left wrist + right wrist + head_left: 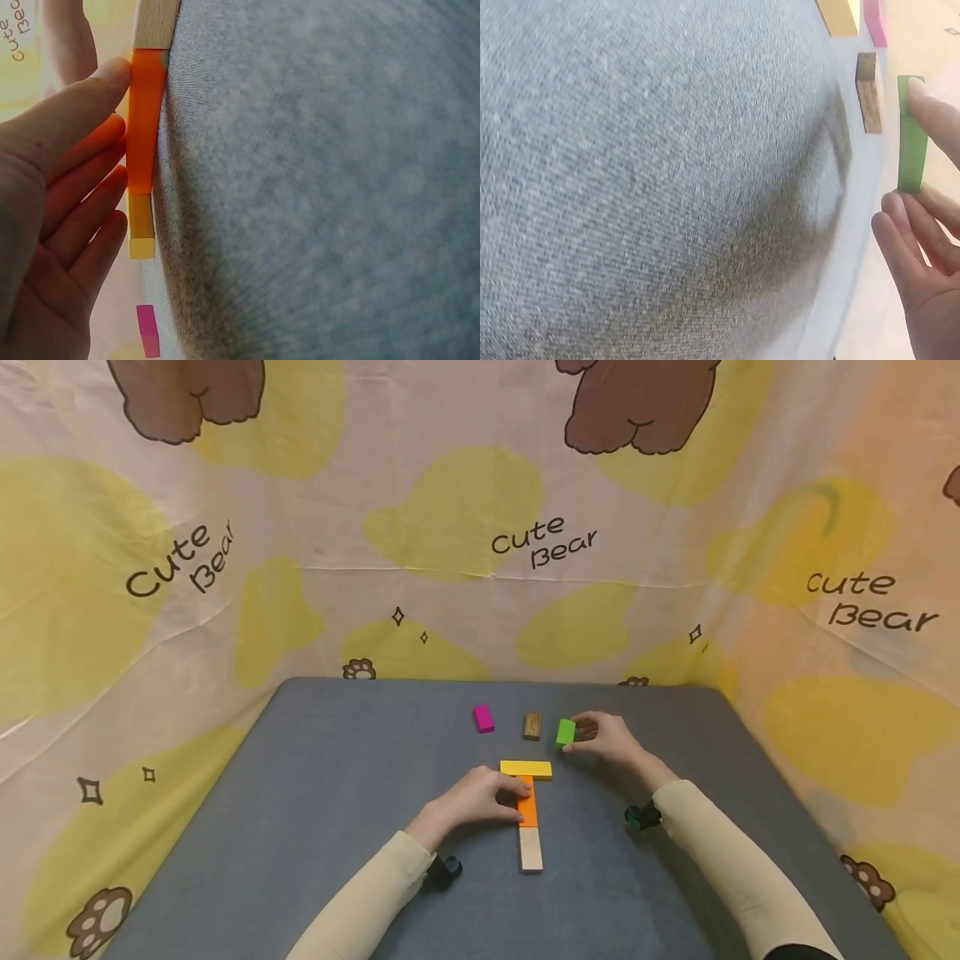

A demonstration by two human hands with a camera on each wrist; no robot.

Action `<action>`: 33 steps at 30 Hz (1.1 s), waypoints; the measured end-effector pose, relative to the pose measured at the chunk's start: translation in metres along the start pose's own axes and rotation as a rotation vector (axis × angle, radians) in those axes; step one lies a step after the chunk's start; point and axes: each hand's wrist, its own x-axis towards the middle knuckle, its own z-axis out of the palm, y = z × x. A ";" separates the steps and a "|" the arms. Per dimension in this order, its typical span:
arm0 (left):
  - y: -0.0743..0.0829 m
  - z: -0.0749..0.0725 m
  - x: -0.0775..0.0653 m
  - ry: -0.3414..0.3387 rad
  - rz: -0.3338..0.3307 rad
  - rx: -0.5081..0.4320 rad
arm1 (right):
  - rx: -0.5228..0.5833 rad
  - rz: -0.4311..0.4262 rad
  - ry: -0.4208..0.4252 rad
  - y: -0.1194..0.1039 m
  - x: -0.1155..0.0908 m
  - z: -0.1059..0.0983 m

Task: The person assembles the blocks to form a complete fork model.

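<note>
My left hand [480, 795] is over the orange block [528, 806], its thumb and fingertips right at the block's upper face. In the left wrist view these fingers are fairly straight and spread along the orange block [145, 120]. End to end with it lies a pale wooden block [530, 850]; a yellow block [534, 765] lies crosswise at its far end, making a T. My right hand [606, 737] pinches a green block [566, 732] between thumb and fingertips. In the right wrist view the green block [911, 142] is held above the tabletop.
A brown, grained block [532, 725] lies left of the green one, and a magenta block [483, 718] lies farther left. The grey table [337, 793] ends at a patterned cloth wall [450, 635] at the back.
</note>
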 end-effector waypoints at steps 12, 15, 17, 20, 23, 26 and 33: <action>-0.003 0.001 0.001 0.004 0.014 -0.008 | -0.006 -0.063 -0.037 -0.009 0.001 0.007; -0.002 0.000 0.001 0.005 0.014 -0.009 | -0.011 -0.072 -0.048 -0.010 0.003 0.009; -0.002 0.000 0.001 0.004 0.012 -0.009 | -0.018 -0.074 -0.051 -0.011 0.003 0.011; -0.002 0.000 0.001 0.000 0.006 -0.009 | -0.025 -0.078 -0.061 -0.011 0.004 0.014; -0.002 0.000 0.001 -0.009 -0.005 -0.012 | -0.023 -0.078 -0.074 -0.012 0.005 0.015; -0.002 0.001 0.002 -0.014 -0.010 -0.010 | -0.016 -0.076 -0.088 -0.012 0.006 0.016; -0.003 0.001 0.002 -0.016 -0.004 -0.008 | -0.029 -0.080 -0.110 -0.011 0.008 0.019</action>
